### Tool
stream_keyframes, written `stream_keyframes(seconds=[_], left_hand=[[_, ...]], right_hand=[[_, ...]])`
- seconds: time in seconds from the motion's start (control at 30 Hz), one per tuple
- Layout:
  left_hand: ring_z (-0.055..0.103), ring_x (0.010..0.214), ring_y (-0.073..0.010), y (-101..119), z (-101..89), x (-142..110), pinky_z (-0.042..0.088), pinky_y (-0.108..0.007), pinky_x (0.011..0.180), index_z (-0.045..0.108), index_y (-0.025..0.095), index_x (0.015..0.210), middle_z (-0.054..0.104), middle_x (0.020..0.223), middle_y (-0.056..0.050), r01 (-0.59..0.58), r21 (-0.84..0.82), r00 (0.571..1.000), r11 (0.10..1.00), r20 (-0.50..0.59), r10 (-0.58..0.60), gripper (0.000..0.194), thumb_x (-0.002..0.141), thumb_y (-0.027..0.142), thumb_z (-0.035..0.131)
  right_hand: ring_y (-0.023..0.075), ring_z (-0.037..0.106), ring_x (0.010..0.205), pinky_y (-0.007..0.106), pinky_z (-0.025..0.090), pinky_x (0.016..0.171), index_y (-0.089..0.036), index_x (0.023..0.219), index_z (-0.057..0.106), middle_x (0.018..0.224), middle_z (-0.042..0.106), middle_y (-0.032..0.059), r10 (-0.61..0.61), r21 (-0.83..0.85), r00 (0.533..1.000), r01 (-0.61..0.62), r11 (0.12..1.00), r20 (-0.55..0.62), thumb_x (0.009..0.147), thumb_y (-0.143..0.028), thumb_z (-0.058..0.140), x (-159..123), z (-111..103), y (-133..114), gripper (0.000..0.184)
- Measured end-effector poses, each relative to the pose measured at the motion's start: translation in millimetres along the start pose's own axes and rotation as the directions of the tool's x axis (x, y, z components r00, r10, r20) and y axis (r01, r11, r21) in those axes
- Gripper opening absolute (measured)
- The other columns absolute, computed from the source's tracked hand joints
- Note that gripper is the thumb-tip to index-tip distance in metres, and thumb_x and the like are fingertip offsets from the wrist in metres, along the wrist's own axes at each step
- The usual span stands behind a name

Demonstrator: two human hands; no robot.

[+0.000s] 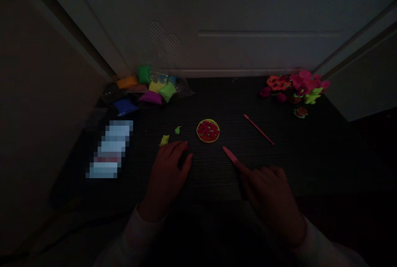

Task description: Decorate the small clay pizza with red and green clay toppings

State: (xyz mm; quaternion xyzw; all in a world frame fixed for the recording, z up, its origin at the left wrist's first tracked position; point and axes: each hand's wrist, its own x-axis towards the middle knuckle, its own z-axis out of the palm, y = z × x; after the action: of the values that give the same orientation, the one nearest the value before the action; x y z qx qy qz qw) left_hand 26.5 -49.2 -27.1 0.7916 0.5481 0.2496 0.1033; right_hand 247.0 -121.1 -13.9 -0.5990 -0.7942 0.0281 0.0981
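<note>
My right hand [269, 192] is closed round the handle of a pink plastic modelling-clay knife [230, 155]; its index finger lies along the tool and the blade points up and left. My left hand [169, 172] rests on the dark table with fingers bent and thumb apart. A small red clay bit [186, 148] shows at its fingertips, touching or just under them. Between and beyond the hands lies a round clay pizza [208, 131] with a yellow rim and red and green topping. Yellow clay [164, 139] and a green clay scrap [178, 129] lie beyond my left hand.
A thin pink modelling tool [259, 129] lies at the right. Bags of coloured clay [151, 97] are heaped at the back left, above a lit phone [110, 149]. Finished clay figures [305, 83] stand at the back right. A pale panel [248, 52] closes off the table's back.
</note>
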Motion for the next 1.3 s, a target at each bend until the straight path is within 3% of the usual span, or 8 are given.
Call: stream_keyframes(seconds=[0.8, 1.0, 1.17, 1.3], left_hand=[[0.051, 0.096, -0.0210, 0, 0.3, 0, 0.043, -0.040, 0.085, 0.052, 0.017, 0.106, 0.058, 0.102, -0.008, 0.011, 0.003, 1.000, 1.000, -0.006, -0.011, 0.028, 0.079, 0.024, 0.050], [0.050, 0.096, -0.0212, 8, -5.1, -1, 0.042, -0.039, 0.085, 0.055, 0.015, 0.102, 0.059, 0.102, -0.008, -0.102, 0.046, 0.993, 0.994, -0.060, 0.105, 0.023, 0.080, 0.017, 0.048], [0.047, 0.100, -0.0214, 38, 0.0, -6, 0.039, -0.039, 0.085, 0.053, 0.016, 0.109, 0.060, 0.109, -0.004, -0.303, -0.007, 0.946, 0.953, 0.123, 0.301, 0.032, 0.080, 0.010, 0.043], [0.046, 0.101, -0.0207, 58, 10.4, -4, 0.037, -0.038, 0.084, 0.051, 0.018, 0.112, 0.060, 0.109, -0.001, -0.333, -0.019, 0.915, 0.943, 0.233, 0.328, 0.033, 0.081, 0.011, 0.041]], right_hand=[[0.0145, 0.046, 0.064, 0.033, 0.026, 0.069, -0.019, 0.120, 0.048, 0.063, 0.058, 0.0003, -0.032, 0.028, 0.999, 0.031, 0.999, 0.020, 0.085, -0.019, 0.040, -1, 0, 4, 0.036], [0.0143, 0.045, 0.063, 0.033, 0.026, 0.069, -0.020, 0.120, 0.048, 0.062, 0.056, -0.0002, -0.039, 0.008, 0.999, 0.039, 0.999, 0.019, 0.084, -0.020, 0.042, -1, -1, 6, 0.036], [0.0137, 0.045, 0.061, 0.032, 0.025, 0.067, -0.019, 0.116, 0.051, 0.062, 0.056, -0.0002, -0.053, 0.014, 0.999, 0.053, 0.998, 0.013, 0.083, -0.019, 0.044, 1, -3, 8, 0.034], [0.0148, 0.046, 0.062, 0.032, 0.025, 0.065, -0.020, 0.115, 0.052, 0.061, 0.056, -0.0005, -0.057, -0.014, 0.998, 0.057, 0.998, 0.016, 0.081, -0.018, 0.045, 3, -4, 7, 0.035]])
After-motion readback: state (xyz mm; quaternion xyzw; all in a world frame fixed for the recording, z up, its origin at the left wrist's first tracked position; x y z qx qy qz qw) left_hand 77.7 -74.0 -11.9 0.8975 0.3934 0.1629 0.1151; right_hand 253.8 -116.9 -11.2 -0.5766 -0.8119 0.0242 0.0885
